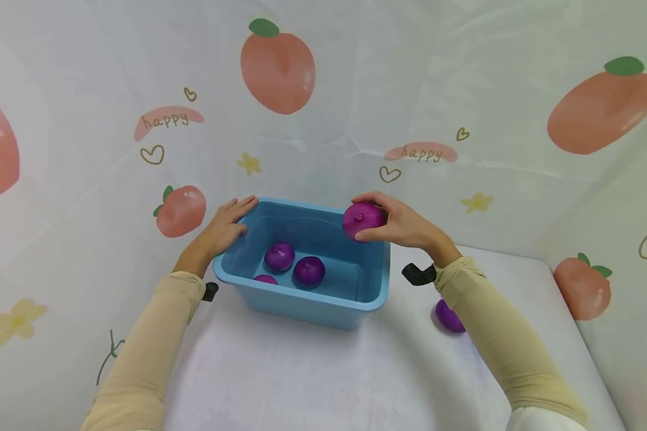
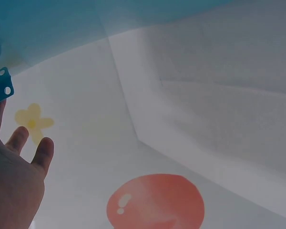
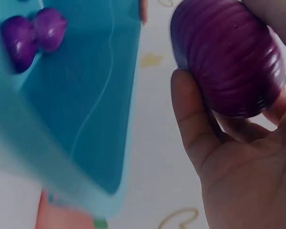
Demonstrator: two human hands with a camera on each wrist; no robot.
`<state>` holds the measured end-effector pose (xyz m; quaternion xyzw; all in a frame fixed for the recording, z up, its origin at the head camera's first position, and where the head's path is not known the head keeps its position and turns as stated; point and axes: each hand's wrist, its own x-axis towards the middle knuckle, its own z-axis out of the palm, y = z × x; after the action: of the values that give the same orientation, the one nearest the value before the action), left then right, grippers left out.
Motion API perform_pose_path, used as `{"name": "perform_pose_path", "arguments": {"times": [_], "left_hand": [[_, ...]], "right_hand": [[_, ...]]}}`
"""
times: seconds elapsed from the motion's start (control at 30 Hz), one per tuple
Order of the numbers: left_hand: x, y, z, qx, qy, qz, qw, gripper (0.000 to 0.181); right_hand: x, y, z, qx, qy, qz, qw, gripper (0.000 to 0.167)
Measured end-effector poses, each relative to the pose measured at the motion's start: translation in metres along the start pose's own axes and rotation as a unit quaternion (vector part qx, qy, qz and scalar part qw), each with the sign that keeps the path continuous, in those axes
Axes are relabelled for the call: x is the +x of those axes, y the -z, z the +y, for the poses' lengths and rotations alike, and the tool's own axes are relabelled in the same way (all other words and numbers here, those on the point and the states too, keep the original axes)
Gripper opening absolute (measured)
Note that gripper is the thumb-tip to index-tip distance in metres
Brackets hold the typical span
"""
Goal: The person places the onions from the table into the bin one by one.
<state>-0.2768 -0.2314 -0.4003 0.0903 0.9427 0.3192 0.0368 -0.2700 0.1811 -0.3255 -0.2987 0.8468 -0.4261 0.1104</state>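
Observation:
My right hand pinches a round magenta-purple onion-like item between thumb and fingers, over the right back part of a light blue bin. In the right wrist view the ribbed purple item lies in the curled fingers of the hand, beside the bin wall. My left hand rests on the bin's left rim, its fingers extended toward the back corner. Inside the bin lie two purple items and a pinker one, partly hidden by the front wall.
Another purple item lies on the white table surface to the right, partly covered by the right sleeve. Behind the bin rises a white sheet printed with peaches, hearts and flowers.

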Motion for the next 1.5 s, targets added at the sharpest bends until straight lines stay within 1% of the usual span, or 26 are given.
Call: {"name": "perform_pose_path", "arguments": {"times": [0.07, 0.17, 0.33, 0.4, 0.53, 0.7, 0.87, 0.97, 1.1, 1.23, 1.37, 1.5], "left_hand": [[0.0, 0.0, -0.001, -0.001, 0.0, -0.001, 1.0, 0.076], [0.0, 0.001, -0.001, -0.001, 0.001, -0.003, 1.0, 0.076], [-0.001, 0.004, -0.001, -0.002, 0.0, -0.001, 1.0, 0.076], [-0.001, 0.005, -0.001, -0.004, -0.001, 0.0, 1.0, 0.076], [0.0, 0.003, -0.002, -0.008, -0.001, -0.002, 1.0, 0.076], [0.003, 0.004, -0.001, -0.009, -0.003, -0.002, 1.0, 0.075], [0.004, 0.006, 0.0, -0.002, 0.0, -0.001, 1.0, 0.075], [0.004, 0.006, 0.0, -0.001, 0.001, -0.006, 1.0, 0.074], [0.004, 0.005, 0.0, 0.0, 0.0, -0.006, 1.0, 0.074], [0.005, 0.003, -0.001, -0.004, 0.0, -0.003, 1.0, 0.074], [0.003, 0.001, 0.0, -0.005, 0.002, -0.004, 1.0, 0.074], [0.002, 0.0, -0.001, -0.005, 0.006, -0.002, 1.0, 0.073]], "right_hand": [[0.009, -0.004, -0.003, -0.006, 0.011, -0.013, 0.9998, 0.073], [0.025, -0.011, -0.004, -0.011, 0.016, -0.034, 0.9992, 0.076], [0.052, -0.028, -0.007, -0.003, 0.0, -0.081, 0.9967, 0.077], [0.061, -0.035, -0.008, 0.003, -0.005, -0.093, 0.9956, 0.076], [0.077, -0.05, -0.009, 0.016, 0.002, -0.11, 0.9938, 0.073], [0.091, -0.067, -0.007, 0.031, 0.004, -0.132, 0.9907, 0.072], [0.101, -0.08, -0.005, 0.024, -0.005, -0.163, 0.9863, 0.073], [0.105, -0.086, -0.006, 0.016, -0.022, -0.181, 0.9831, 0.076], [0.111, -0.091, -0.007, 0.01, -0.039, -0.19, 0.9809, 0.077], [0.116, -0.094, -0.006, 0.009, -0.037, -0.192, 0.9807, 0.076], [0.118, -0.098, 0.0, 0.004, -0.041, -0.207, 0.9775, 0.077], [0.119, -0.106, 0.008, -0.013, -0.052, -0.218, 0.9745, 0.076]]}}
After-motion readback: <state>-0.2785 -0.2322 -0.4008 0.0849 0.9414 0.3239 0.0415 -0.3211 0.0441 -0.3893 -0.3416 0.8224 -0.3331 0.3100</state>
